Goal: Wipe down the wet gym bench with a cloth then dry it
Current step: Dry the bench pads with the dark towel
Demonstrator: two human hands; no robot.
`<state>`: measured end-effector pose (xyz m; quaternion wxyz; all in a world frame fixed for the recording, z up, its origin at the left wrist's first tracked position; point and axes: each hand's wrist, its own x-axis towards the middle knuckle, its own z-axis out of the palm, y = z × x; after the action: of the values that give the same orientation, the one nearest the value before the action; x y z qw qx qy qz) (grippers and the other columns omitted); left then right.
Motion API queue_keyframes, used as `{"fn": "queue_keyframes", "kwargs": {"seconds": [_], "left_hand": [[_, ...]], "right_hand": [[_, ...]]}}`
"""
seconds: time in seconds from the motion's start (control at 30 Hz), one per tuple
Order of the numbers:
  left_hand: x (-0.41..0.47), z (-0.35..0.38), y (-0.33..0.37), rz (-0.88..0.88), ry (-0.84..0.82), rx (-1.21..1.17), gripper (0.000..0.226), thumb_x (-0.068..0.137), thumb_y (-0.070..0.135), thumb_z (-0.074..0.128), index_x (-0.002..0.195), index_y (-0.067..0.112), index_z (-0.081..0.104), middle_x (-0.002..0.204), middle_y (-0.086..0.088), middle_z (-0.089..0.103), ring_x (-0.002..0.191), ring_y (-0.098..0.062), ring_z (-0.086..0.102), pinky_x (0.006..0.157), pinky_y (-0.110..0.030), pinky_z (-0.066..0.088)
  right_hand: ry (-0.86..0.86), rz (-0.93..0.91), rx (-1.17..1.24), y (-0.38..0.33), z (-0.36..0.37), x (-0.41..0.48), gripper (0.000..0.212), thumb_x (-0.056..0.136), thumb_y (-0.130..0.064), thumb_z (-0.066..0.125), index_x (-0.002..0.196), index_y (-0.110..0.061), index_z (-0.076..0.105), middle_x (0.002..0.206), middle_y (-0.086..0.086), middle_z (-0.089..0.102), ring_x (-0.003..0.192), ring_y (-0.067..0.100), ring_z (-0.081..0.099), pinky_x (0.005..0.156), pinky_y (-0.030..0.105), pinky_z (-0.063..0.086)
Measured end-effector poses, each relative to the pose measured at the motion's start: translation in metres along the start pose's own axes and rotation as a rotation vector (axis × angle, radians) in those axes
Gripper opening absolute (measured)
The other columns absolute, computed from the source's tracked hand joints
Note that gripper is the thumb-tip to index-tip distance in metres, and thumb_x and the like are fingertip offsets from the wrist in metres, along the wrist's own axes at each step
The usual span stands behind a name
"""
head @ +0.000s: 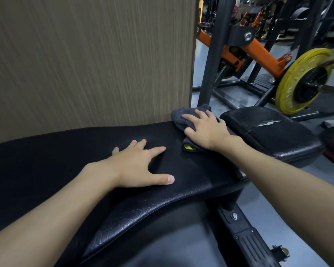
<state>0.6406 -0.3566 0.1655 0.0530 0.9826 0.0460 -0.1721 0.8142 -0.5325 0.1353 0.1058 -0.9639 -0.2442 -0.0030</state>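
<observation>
A black padded gym bench [69, 155] runs across the view, with a separate cracked seat pad [274, 132] at its right end. My right hand [206, 130] presses flat on a dark grey cloth [178, 116] with a yellow underside, at the far right end of the long pad near the gap to the seat pad. My left hand [141, 166] lies flat on the pad to the left of the cloth, fingers spread, holding nothing.
A brown wood-grain wall panel [89, 58] stands right behind the bench. A black upright post [214, 60], an orange lever arm [262, 53] and a yellow weight plate [301, 81] stand behind right. The bench's black frame [245, 236] reaches over grey floor at lower right.
</observation>
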Motion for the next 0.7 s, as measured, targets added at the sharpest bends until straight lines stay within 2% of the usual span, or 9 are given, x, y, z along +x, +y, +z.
{"fn": "queue_keyframes", "kwargs": {"seconds": [0.2, 0.33, 0.53, 0.7], "left_hand": [[0.0, 0.001, 0.0, 0.001, -0.013, 0.004, 0.104, 0.062, 0.094, 0.041, 0.15, 0.054, 0.003, 0.165, -0.008, -0.001, 0.151, -0.028, -0.006, 0.115, -0.064, 0.009], [0.0, 0.0, 0.0, 0.005, -0.012, 0.035, 0.102, 0.064, 0.093, 0.038, 0.15, 0.052, 0.001, 0.165, -0.009, 0.0, 0.151, -0.029, -0.005, 0.115, -0.063, 0.011], [-0.002, 0.005, -0.003, 0.035, 0.014, -0.014, 0.096, 0.069, 0.09, 0.039, 0.15, 0.051, 0.004, 0.165, -0.005, -0.001, 0.151, -0.025, -0.007, 0.117, -0.061, 0.006], [-0.006, 0.001, -0.025, 0.024, 0.099, -0.047, 0.095, 0.067, 0.09, 0.034, 0.15, 0.048, 0.015, 0.165, 0.004, 0.002, 0.151, -0.017, -0.005, 0.12, -0.052, 0.009]], "right_hand": [[0.113, -0.026, -0.071, 0.029, -0.003, -0.113, 0.075, 0.075, -0.061, 0.015, 0.147, -0.052, 0.029, 0.162, -0.005, 0.025, 0.15, 0.024, 0.016, 0.115, 0.051, 0.027], [0.131, -0.035, -0.057, 0.046, -0.006, -0.153, 0.07, 0.079, -0.06, 0.024, 0.147, -0.048, 0.035, 0.16, -0.001, 0.03, 0.149, 0.028, 0.019, 0.111, 0.05, 0.034], [0.12, 0.026, -0.047, 0.04, -0.009, -0.107, 0.077, 0.071, -0.066, 0.019, 0.146, -0.051, 0.032, 0.16, -0.001, 0.028, 0.147, 0.028, 0.02, 0.112, 0.051, 0.031], [0.045, 0.072, -0.022, 0.033, -0.008, -0.036, 0.059, 0.088, -0.059, 0.039, 0.145, -0.05, 0.028, 0.161, 0.002, 0.022, 0.146, 0.033, 0.019, 0.113, 0.057, 0.025]]}}
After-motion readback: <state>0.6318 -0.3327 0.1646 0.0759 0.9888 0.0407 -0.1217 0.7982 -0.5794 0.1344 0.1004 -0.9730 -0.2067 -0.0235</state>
